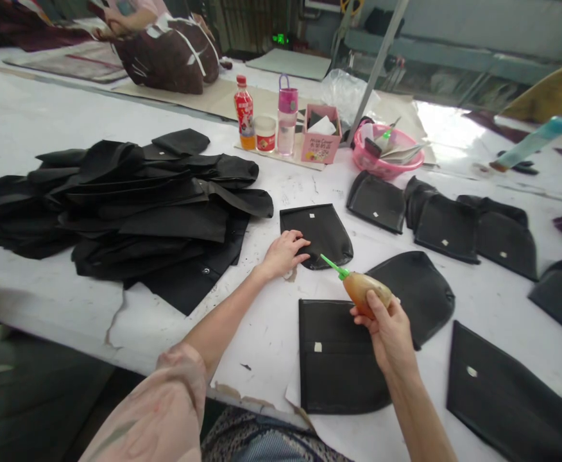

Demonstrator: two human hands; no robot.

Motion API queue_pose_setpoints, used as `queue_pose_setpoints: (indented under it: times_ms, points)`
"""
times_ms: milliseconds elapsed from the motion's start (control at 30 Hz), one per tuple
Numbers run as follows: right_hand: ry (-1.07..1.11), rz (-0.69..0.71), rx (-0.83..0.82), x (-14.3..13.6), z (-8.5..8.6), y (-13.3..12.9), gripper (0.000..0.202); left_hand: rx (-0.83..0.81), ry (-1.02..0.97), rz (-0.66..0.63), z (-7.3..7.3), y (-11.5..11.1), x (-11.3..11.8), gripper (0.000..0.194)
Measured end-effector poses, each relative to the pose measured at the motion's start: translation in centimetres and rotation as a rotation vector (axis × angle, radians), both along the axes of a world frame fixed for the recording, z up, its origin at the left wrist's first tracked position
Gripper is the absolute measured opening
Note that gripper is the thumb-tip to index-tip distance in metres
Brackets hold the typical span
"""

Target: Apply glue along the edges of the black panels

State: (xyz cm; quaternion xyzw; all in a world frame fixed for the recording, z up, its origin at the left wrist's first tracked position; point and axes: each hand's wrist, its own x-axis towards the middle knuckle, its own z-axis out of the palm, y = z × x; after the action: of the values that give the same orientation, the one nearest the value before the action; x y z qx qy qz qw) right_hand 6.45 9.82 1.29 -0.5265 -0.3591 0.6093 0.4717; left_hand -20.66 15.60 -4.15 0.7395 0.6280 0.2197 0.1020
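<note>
My right hand (387, 321) is wrapped round a squeeze glue bottle (360, 289) with amber liquid and a green nozzle. The nozzle points up and left, close to the lower edge of a small black panel (326, 240) with a white tag. On that panel's left side rests my left hand (285, 253), fingers spread and holding nothing. Below the bottle lies a larger black panel (333, 372) with a white tag, partly hidden by my right hand. Another black panel (413, 295) sits just behind the bottle, to its right.
A big heap of black pieces (156, 205) covers the table's left side. More black panels (449, 228) lie to the right. Along the back stand a drink bottle (245, 115), a water bottle (287, 125), a pink box (320, 138) and a pink basket (387, 157). Another person (136, 13) is beyond.
</note>
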Motion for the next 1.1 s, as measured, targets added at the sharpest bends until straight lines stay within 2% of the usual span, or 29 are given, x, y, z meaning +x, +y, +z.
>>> queue_pose_setpoints:
  times_ms: [267, 533, 700, 900, 1100]
  points:
    - [-0.238, 0.004, 0.145, -0.6, -1.7, 0.2, 0.064, 0.037, 0.000, 0.061, -0.4, 0.0, 0.8, 0.034]
    - [-0.518, 0.053, 0.208, -0.4, -1.4, 0.0, 0.077, 0.046, 0.008, 0.080, -0.5, 0.0, 1.2, 0.033]
    - [-0.630, 0.055, 0.350, -0.2, -1.8, 0.2, 0.071, 0.065, 0.026, 0.104, -0.6, 0.0, 1.7, 0.031]
    - [-0.899, 0.079, 0.561, -0.1, -2.2, 1.1, 0.064, 0.043, 0.083, 0.149, -0.5, 0.1, 2.4, 0.031]
    - [-0.972, 0.081, 0.631, 0.0, -2.4, 1.7, 0.067, 0.024, 0.124, 0.154, -0.2, 0.3, 2.8, 0.031]
